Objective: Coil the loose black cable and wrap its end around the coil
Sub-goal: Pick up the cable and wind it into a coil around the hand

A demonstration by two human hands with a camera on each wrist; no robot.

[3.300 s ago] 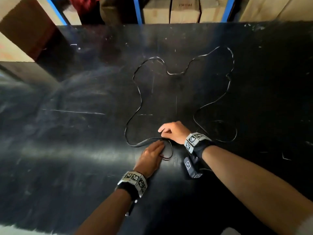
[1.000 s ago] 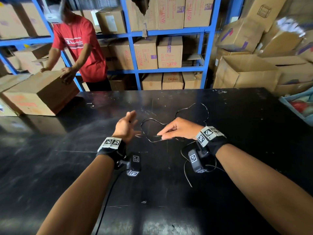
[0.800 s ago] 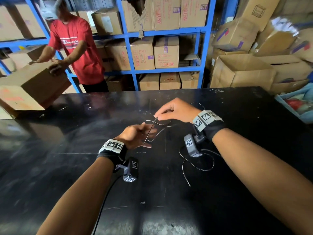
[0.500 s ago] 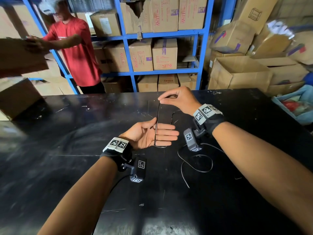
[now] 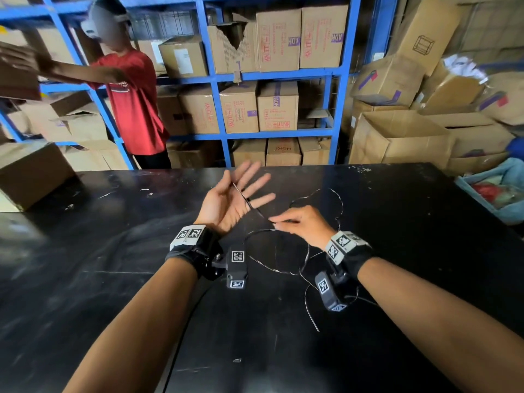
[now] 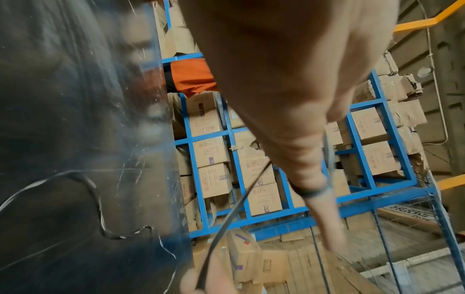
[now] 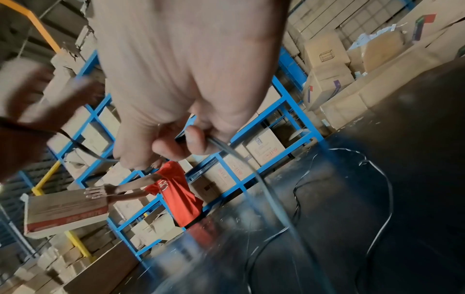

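Note:
A thin black cable [image 5: 279,252] lies in loose loops on the black table [image 5: 99,279], with its free end [image 5: 314,326] near my right wrist. My left hand [image 5: 241,191] is raised palm up with its fingers spread. One strand of the cable crosses its palm. In the left wrist view the cable [image 6: 312,192] loops round one finger. To the right and lower, my right hand [image 5: 279,222] pinches the same strand between thumb and fingertips [image 7: 191,137]. The strand is taut between the two hands.
A person in a red shirt [image 5: 133,100] stands beyond the table's far left edge and holds up a cardboard box [image 5: 17,72]. Another carton [image 5: 31,171] sits on the left corner. Blue shelving [image 5: 278,76] with boxes is behind. A blue bin [image 5: 493,191] stands at the right.
My right hand has dropped from above the left palm down to the right, drawing the strand across the palm. My left hand rose and spread its fingers. The other person lifted the box.

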